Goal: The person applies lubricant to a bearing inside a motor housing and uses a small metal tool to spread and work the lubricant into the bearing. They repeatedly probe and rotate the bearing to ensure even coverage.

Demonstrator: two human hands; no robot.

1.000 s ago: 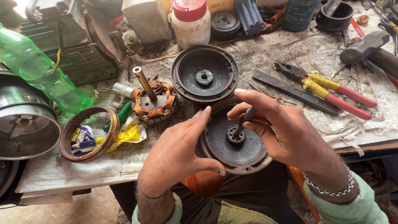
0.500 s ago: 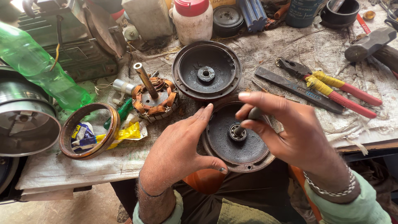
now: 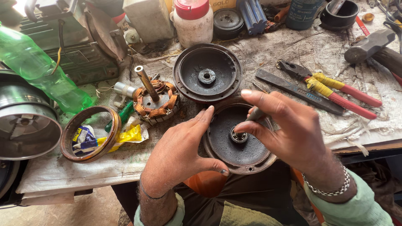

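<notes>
Our right hand (image 3: 297, 134) has lowered, fingers pinching a thin metal tool (image 3: 255, 114) over the round black greasy motor cover (image 3: 238, 144); left hand (image 3: 180, 152), fingers together, steadies its rim.

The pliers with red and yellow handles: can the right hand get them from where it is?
Probably yes: the pliers lie uncovered just beyond the right hand, though it holds a small tool now.

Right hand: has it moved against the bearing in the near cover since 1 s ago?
Cannot tell any real shift. The right hand stays over the near motor cover, holding a small dark tool at the centre bearing. The far cover lies as before.
</notes>
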